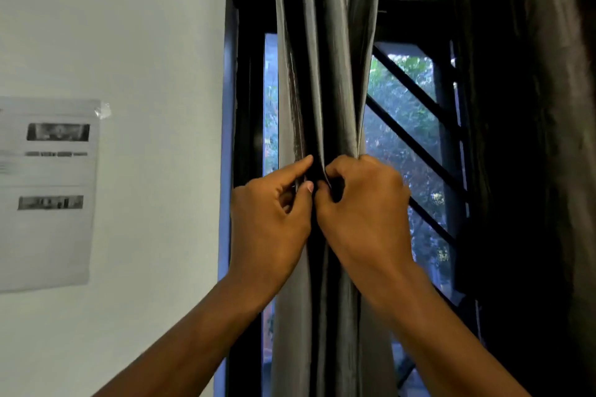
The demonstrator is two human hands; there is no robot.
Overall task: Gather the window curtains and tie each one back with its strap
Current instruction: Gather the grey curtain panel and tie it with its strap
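Both hands are working at the gathered grey curtain, which is hanging bunched into a narrow column in front of the window, at about twelve o'clock from where the person is standing. Left hand is pinching something thin and dark against the folds, thumb and curled fingers closed on it while the forefinger is pointing up along the cloth; whether that dark strip is the strap or only a shadowed pleat, I cannot tell. Right hand is gripping the bunch from the other side, fingers curled tight into the fabric, knuckles touching the left thumb. The two hands are meeting right at the middle of the bundle.

A second, darker curtain is hanging at three o'clock, well apart from the hands. Between the two curtains, slanting black window bars are crossing the glass, with green foliage showing behind them. At nine o'clock, a printed sheet of paper is sticking to the white wall, taped at its upper corner; its print is too blurred to read.
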